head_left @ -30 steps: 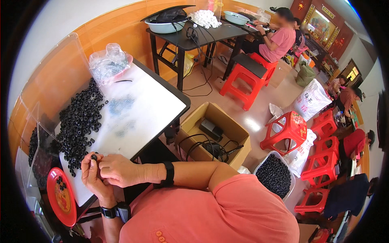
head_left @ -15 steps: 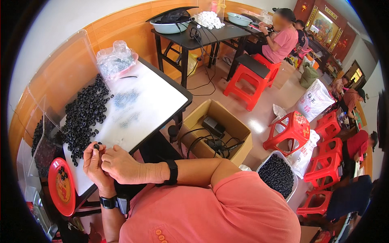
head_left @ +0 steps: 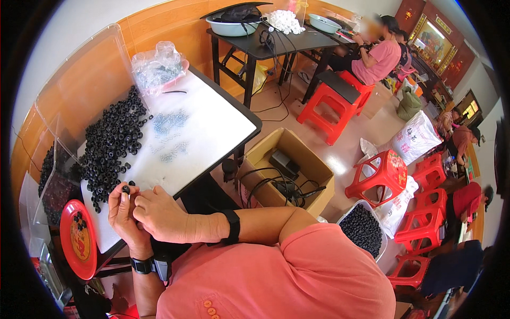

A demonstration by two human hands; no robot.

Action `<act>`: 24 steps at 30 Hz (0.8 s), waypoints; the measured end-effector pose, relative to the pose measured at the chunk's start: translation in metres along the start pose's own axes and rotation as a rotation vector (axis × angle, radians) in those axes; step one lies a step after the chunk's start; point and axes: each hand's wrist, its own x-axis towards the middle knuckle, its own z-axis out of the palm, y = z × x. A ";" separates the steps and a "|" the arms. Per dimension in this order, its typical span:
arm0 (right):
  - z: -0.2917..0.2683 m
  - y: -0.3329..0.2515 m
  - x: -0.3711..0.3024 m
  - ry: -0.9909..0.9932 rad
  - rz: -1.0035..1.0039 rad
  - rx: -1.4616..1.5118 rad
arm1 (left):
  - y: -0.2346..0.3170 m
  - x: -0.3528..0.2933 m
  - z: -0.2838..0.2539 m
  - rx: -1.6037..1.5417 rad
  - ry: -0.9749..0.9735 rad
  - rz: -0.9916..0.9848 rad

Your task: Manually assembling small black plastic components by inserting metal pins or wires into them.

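Honestly, not much changed over that last second: the left hand still had a small black ring pinched at its fingertips, near the black-ring heap on the white tabletop, so seemingly the same piece. The right hand stayed curled beside it, no telling if holding anything.

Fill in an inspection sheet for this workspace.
Surface: white-topped table, dark edge.
Job's things: small black pieces heaped along the table's left side; tiny clear bits scattered mid-table.
Clutter: clear plastic bag at the far end; red plate by the near left corner, holding a few black pieces.
Hands: left hand pinches one black piece; right hand beside it, contents hidden.
Cables: black cables in the open cardboard box; others hang by the black table.
Surroundings: red stools, white sacks, people seated.
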 end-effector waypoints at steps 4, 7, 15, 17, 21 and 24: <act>-0.004 -0.001 0.001 -0.017 -0.021 -0.069 | 0.008 -0.005 0.008 0.004 0.012 -0.005; -0.005 -0.002 0.002 -0.040 -0.105 -0.007 | 0.003 -0.004 0.003 -0.003 0.007 0.001; -0.005 -0.001 0.003 -0.078 -0.092 0.066 | 0.006 -0.005 0.004 0.016 -0.023 0.028; -0.003 0.002 0.002 -0.080 -0.099 0.070 | 0.005 -0.004 0.003 0.007 -0.024 0.013; 0.003 0.011 -0.001 -0.076 -0.080 0.216 | 0.003 -0.003 0.001 -0.030 -0.008 -0.001; 0.006 0.012 0.000 -0.074 -0.069 0.293 | 0.006 -0.004 -0.002 -0.023 0.019 -0.021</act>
